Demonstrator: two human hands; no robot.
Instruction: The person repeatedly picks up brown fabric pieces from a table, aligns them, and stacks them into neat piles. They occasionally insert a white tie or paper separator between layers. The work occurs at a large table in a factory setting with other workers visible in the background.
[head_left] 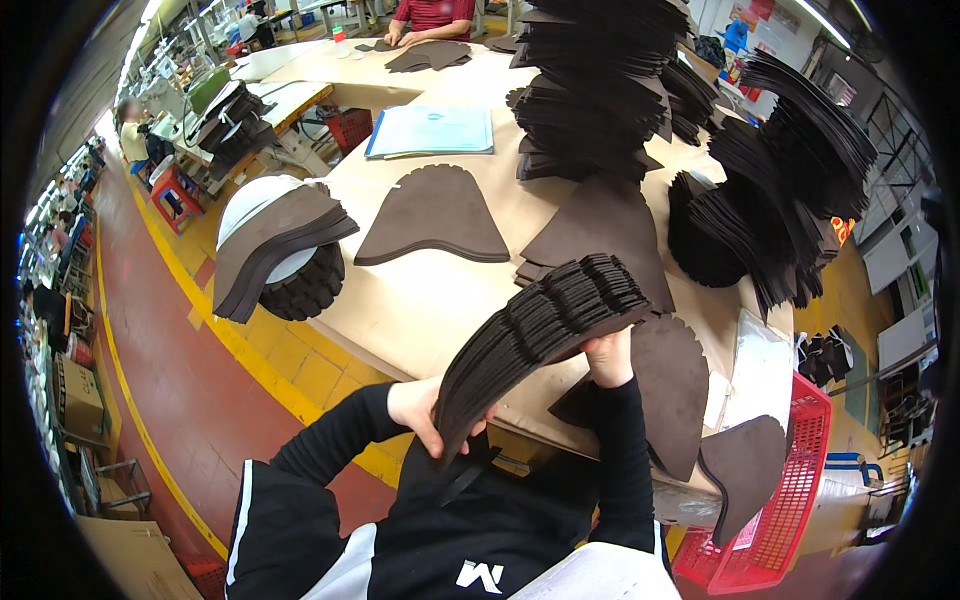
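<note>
A thick stack of dark brown foam pieces (535, 325) with scalloped edges is tilted in front of me, above the table's near edge. My left hand (425, 412) grips its lower left end, thumb on the near side. At the upper right end, my right hand (608, 352) holds the stack from beneath, its fingers partly hidden. Just right of my right hand, loose brown foam pieces (672, 390) lie on the table. Beyond the held stack, a fan-shaped brown piece (435, 215) lies flat. Another bundle of foam pieces (285, 245) hangs over the left edge with something white.
Tall stacks of dark foam pieces (590, 90) rise at the table's far side, with curved stacks (760, 210) to the right. A blue folder (430, 131) lies farther back. A red basket (800, 470) stands below the right edge. Across the table sits a person in red (435, 15).
</note>
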